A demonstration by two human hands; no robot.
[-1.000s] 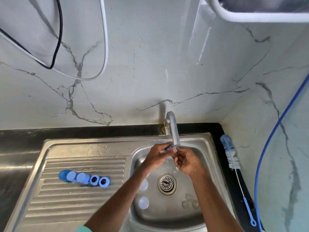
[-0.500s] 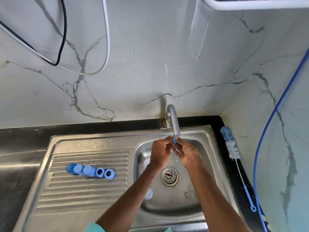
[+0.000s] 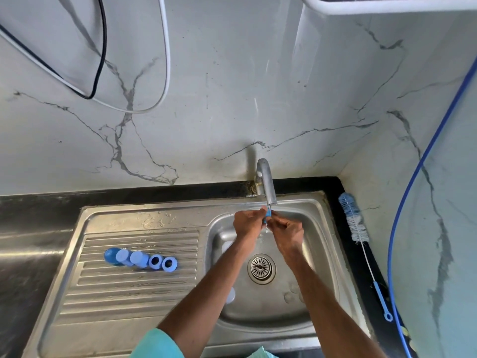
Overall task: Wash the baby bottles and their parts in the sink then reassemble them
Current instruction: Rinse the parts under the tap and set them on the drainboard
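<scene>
Pinching a small blue part (image 3: 268, 216) between their fingertips, the left hand (image 3: 247, 224) and the right hand (image 3: 287, 231) meet right under the mouth of the tap (image 3: 267, 184). Both hands have their fingers curled on the part, and they hold it up over the back of the sink bowl (image 3: 320, 254). A thin run of water (image 3: 264, 233) falls just below it.

Down in the bowl, around the drain (image 3: 261, 268), lie a few clear pieces (image 3: 230, 295). They are too pale for me to tell what they are.

To the left, on the ribbed draining board (image 3: 116, 306), five blue bottle parts (image 3: 140, 259) sit in a row, touching each other.

To the right, a bottle brush (image 3: 354, 223) lies on the dark worktop (image 3: 38, 215) beside the sink, close to the side wall. A blue hose (image 3: 413, 177) hangs down that wall. A white cable (image 3: 167, 60) and a black cable (image 3: 104, 47) hang on the back wall.
</scene>
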